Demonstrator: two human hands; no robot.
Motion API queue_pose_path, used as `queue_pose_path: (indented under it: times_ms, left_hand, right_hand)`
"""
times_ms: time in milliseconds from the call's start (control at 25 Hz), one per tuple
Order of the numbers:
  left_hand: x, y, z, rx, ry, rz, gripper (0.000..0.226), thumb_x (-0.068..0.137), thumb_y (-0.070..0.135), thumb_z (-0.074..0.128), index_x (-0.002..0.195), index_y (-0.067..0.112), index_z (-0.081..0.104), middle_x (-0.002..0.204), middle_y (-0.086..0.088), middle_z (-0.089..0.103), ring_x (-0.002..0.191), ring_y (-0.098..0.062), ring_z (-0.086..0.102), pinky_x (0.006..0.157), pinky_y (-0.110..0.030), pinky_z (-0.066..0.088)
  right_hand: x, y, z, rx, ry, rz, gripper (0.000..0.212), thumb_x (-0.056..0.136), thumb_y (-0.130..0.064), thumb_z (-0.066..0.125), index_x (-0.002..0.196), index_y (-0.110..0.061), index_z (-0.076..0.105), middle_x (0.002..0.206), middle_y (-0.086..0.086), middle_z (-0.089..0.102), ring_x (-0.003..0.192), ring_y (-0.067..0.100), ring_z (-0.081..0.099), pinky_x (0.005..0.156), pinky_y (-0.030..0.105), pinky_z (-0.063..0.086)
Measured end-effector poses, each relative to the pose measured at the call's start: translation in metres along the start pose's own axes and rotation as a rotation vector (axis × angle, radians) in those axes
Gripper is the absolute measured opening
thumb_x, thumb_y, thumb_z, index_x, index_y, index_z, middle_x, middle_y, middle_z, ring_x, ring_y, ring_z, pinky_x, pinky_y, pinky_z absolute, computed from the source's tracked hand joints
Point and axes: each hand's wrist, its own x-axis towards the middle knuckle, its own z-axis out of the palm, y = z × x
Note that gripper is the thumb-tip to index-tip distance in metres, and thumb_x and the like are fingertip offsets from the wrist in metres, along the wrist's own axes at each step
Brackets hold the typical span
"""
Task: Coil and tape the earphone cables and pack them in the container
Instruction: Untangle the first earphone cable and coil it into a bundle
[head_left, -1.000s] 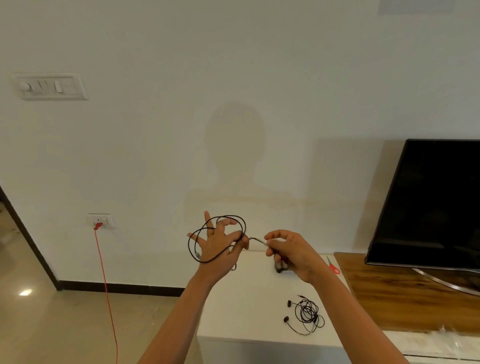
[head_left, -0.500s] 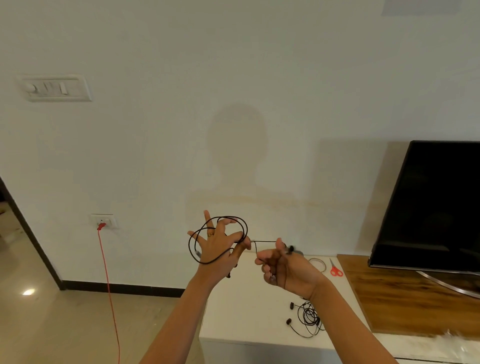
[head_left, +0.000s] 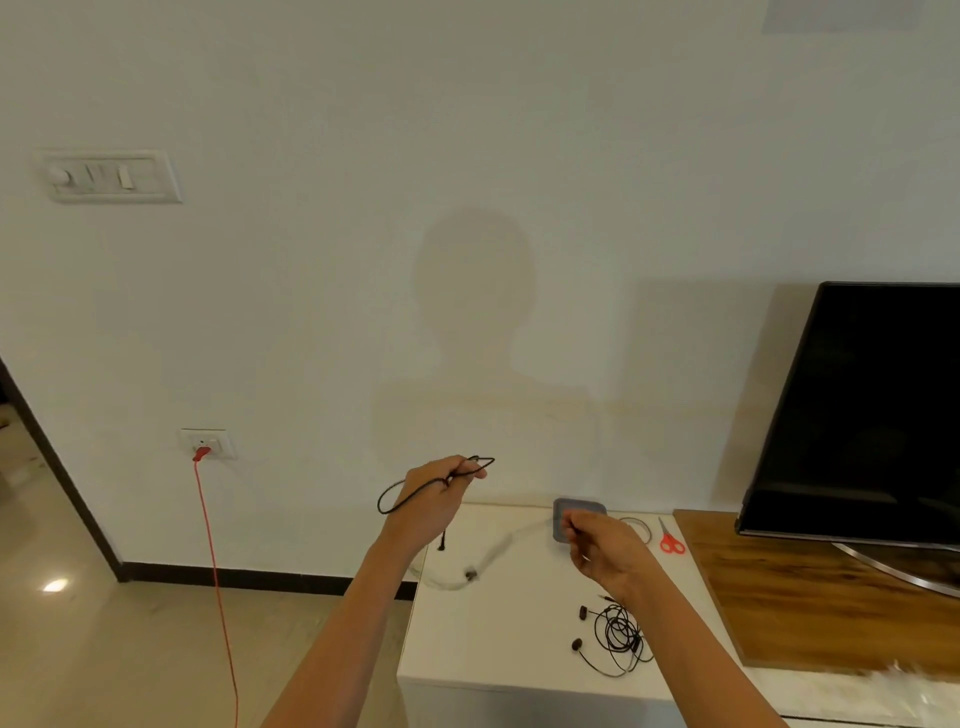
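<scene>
A pale wall stands behind a white cabinet (head_left: 493, 634), which meets a wooden top with a TV (head_left: 872, 410) on its right. The left hand (head_left: 434, 493) is raised above the cabinet's left edge and pinches a coil (head_left: 415, 491) of black earphone cable between thumb and fingers; one end hangs down below the hand. The right hand (head_left: 605, 548) is loosely closed over the back of the cabinet. I cannot tell if it holds something, because a pale blur runs from it.

A second earphone (head_left: 615, 636) lies in loose loops near the front right corner. A grey container (head_left: 563, 512) and red scissors (head_left: 670, 540) rest at the back edge.

The cable looks thin, light and soft, so the loops will probably spring open. It is better to pinch where the loops cross. The cabinet's middle is free for work.
</scene>
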Motion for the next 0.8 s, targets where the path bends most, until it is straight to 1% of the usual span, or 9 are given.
queue_pose_path:
  times_ms: [40, 160, 280, 360, 480, 560, 640, 680, 800]
  left_hand:
    - [0.0, 0.006, -0.004, -0.1, -0.03, -0.108, 0.024, 0.097, 0.023, 0.05, 0.087, 0.022, 0.072, 0.106, 0.005, 0.071, 0.095, -0.016, 0.068, 0.074, -0.025, 0.053]
    - [-0.001, 0.019, -0.014, -0.257, -0.138, -0.319, 0.034, 0.098, 0.036, 0.045, 0.085, 0.015, 0.068, 0.101, -0.003, 0.069, 0.081, -0.019, 0.073, 0.072, -0.034, 0.058]
    - [-0.002, 0.03, -0.014, -0.314, -0.221, -0.339, 0.036, 0.098, 0.037, 0.044, 0.085, 0.011, 0.065, 0.092, -0.005, 0.065, 0.073, -0.022, 0.072, 0.068, -0.033, 0.06]
    - [0.0, 0.039, -0.01, -0.337, -0.295, -0.335, 0.038, 0.099, 0.04, 0.042, 0.085, 0.012, 0.065, 0.083, -0.003, 0.063, 0.064, -0.018, 0.068, 0.064, -0.03, 0.057]
    - [0.002, 0.052, -0.002, -0.321, -0.389, -0.318, 0.04, 0.099, 0.042, 0.041, 0.085, 0.013, 0.065, 0.076, 0.0, 0.061, 0.055, -0.013, 0.059, 0.06, -0.027, 0.053]
    - [0.003, 0.056, 0.0, -0.304, -0.415, -0.293, 0.043, 0.098, 0.045, 0.04, 0.086, 0.013, 0.067, 0.074, 0.0, 0.06, 0.053, -0.012, 0.057, 0.06, -0.027, 0.053]
    - [0.004, 0.057, -0.001, -0.315, -0.4, -0.278, 0.05, 0.097, 0.05, 0.039, 0.089, 0.012, 0.069, 0.077, -0.001, 0.065, 0.056, -0.013, 0.059, 0.063, -0.028, 0.054]
    - [0.005, 0.057, -0.004, -0.326, -0.373, -0.282, 0.052, 0.097, 0.051, 0.037, 0.093, 0.011, 0.07, 0.082, -0.003, 0.069, 0.058, -0.014, 0.061, 0.064, -0.028, 0.056]
    - [0.007, 0.048, -0.02, -0.402, -0.228, -0.331, 0.048, 0.1, 0.045, 0.035, 0.105, 0.011, 0.068, 0.104, -0.007, 0.072, 0.072, -0.022, 0.071, 0.068, -0.032, 0.06]
  right_hand:
    - [0.004, 0.003, -0.006, -0.074, 0.08, -0.016, 0.01, 0.088, 0.001, 0.059, 0.093, 0.0, 0.067, 0.079, 0.01, 0.065, 0.066, 0.014, 0.058, 0.058, 0.023, 0.05]
    - [0.01, 0.012, -0.022, -0.418, 0.224, 0.002, 0.028, 0.087, 0.003, 0.056, 0.114, 0.007, 0.059, 0.088, 0.013, 0.057, 0.072, 0.02, 0.054, 0.062, 0.028, 0.048]
    - [0.0, 0.016, -0.014, -0.778, 0.131, -0.056, 0.049, 0.089, -0.013, 0.06, 0.134, -0.005, 0.043, 0.129, 0.015, 0.05, 0.109, 0.025, 0.049, 0.093, 0.039, 0.043]
    - [-0.01, 0.007, 0.008, -0.789, 0.038, -0.245, 0.067, 0.087, -0.021, 0.065, 0.143, -0.011, 0.03, 0.147, 0.012, 0.036, 0.125, 0.025, 0.041, 0.107, 0.04, 0.036]
    - [-0.023, -0.013, 0.041, -0.755, -0.133, -0.517, 0.093, 0.082, -0.03, 0.071, 0.151, -0.028, 0.009, 0.157, -0.005, 0.015, 0.143, 0.017, 0.018, 0.113, 0.04, 0.024]
    - [-0.025, -0.022, 0.052, -0.835, -0.249, -0.636, 0.076, 0.083, -0.029, 0.069, 0.145, -0.034, 0.026, 0.152, -0.013, 0.026, 0.137, 0.005, 0.027, 0.112, 0.035, 0.027]
    - [-0.02, -0.024, 0.054, -0.92, -0.269, -0.731, 0.03, 0.088, -0.024, 0.064, 0.118, -0.028, 0.058, 0.127, -0.009, 0.056, 0.115, -0.001, 0.05, 0.1, 0.031, 0.04]
    - [-0.016, -0.024, 0.052, -0.923, -0.237, -0.764, 0.014, 0.09, -0.021, 0.062, 0.103, -0.026, 0.065, 0.112, -0.007, 0.064, 0.104, -0.002, 0.055, 0.092, 0.027, 0.043]
    - [0.001, -0.021, 0.036, -0.856, -0.048, -0.722, 0.015, 0.093, -0.02, 0.057, 0.086, -0.024, 0.07, 0.102, -0.006, 0.069, 0.099, 0.007, 0.061, 0.078, 0.018, 0.046]
